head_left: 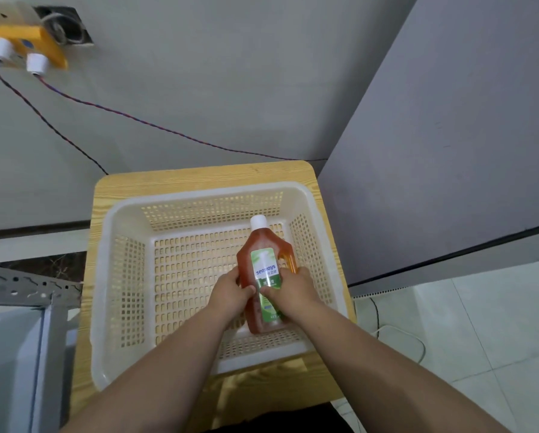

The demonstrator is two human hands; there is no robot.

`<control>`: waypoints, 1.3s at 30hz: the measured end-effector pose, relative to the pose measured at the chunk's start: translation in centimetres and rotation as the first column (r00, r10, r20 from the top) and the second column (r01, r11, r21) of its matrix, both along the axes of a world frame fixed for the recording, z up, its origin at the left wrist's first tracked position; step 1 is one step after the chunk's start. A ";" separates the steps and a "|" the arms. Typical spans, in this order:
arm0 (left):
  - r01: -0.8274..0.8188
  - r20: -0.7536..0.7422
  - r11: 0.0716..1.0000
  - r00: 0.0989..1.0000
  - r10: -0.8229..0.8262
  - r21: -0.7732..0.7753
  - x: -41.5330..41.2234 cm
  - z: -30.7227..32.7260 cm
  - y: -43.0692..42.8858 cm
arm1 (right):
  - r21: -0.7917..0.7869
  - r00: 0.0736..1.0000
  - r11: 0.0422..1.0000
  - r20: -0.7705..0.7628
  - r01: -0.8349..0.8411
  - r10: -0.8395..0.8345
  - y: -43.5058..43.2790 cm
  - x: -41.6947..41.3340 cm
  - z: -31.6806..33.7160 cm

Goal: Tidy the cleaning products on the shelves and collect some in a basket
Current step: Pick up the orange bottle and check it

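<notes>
A white mesh basket [199, 195] sits on a small wooden table [199, 175]. One amber bottle [257, 245] with a green label lies inside, the only item there, so collecting looks barely begun. Just a corner of the metal shelf [28, 285] shows, so its tidiness cannot be judged. The left hand [232, 293] and right hand [294, 289] both grasp the bottle's lower half, fingers [248, 290] curled round its sides, thumbs nearly meeting on the label; its white cap points away, beyond them.
</notes>
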State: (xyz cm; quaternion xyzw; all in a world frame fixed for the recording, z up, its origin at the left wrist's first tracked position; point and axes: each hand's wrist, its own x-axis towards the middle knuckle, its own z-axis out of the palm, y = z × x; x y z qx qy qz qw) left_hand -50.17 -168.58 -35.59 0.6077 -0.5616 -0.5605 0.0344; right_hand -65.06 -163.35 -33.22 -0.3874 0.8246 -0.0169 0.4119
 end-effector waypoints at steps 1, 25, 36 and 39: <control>0.036 0.026 0.999 0.999 -0.035 -0.021 0.0 0.0 -0.2 | 0.003 1.000 1.000 -0.006 -0.008 0.008 0.0 0.0 -0.1; 0.466 0.664 0.763 0.745 -0.066 -0.447 1.4 9.5 10.8 | -0.241 0.414 0.348 -0.330 -0.906 0.849 2.1 -2.8 7.2; -0.048 0.627 0.780 0.564 0.537 -0.624 8.2 18.9 29.9 | -0.420 -0.060 -0.292 -0.484 -0.859 0.873 10.5 9.0 15.0; -0.099 0.603 0.717 0.470 0.644 -0.689 10.7 22.5 34.6 | -0.497 -0.110 -0.398 -0.512 -0.771 0.852 14.2 13.6 18.4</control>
